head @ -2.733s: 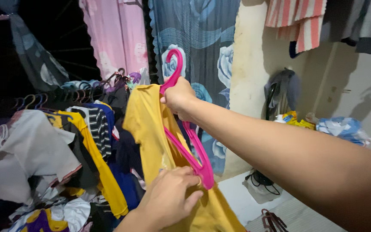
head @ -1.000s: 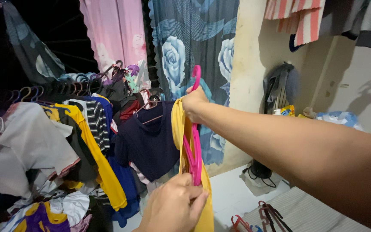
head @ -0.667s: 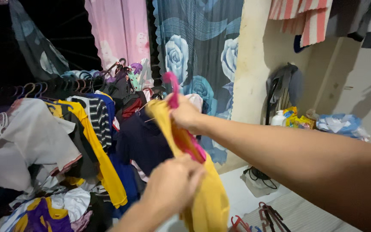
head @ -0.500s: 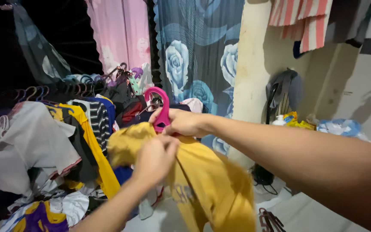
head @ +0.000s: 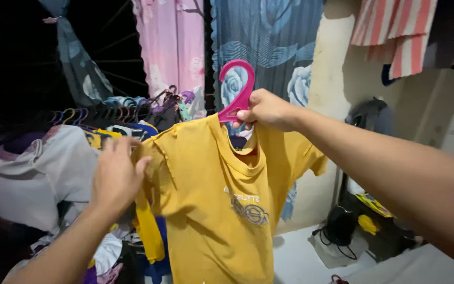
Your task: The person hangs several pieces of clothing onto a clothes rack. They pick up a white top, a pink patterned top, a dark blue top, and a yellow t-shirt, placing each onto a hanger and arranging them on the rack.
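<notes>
Right hand: the right hand (head: 266, 109) is clamped on the neck of the pink hanger (head: 236, 92), at about 12 o'clock in the view, holding it up in the air.
Left hand: the left hand (head: 115, 176), at about 9 o'clock, has its fingers curled and closed on the sleeve and shoulder edge of the yellow T-shirt (head: 222, 205).
Shirt: it hangs on the hanger, front towards the camera, with a small print on the chest; its body drops to 6 o'clock.
Behind, at 9 to 10 o'clock: a crowded row of hung clothes (head: 80, 142), among them a white garment (head: 32, 173).
Behind, at 12 o'clock: a pink cloth (head: 172, 47) and a blue flowered curtain (head: 274, 42).
At 4 o'clock: a dark bag with cords (head: 342, 231) by the wall.
Risk: the shoulder under the left hand looks bunched, so in my judgement a pull there could drag the collar off the hanger's arm.
Risk: the hanger hooks on nothing and rests on one grip alone; a loosened hold would likely drop shirt and hanger together.
</notes>
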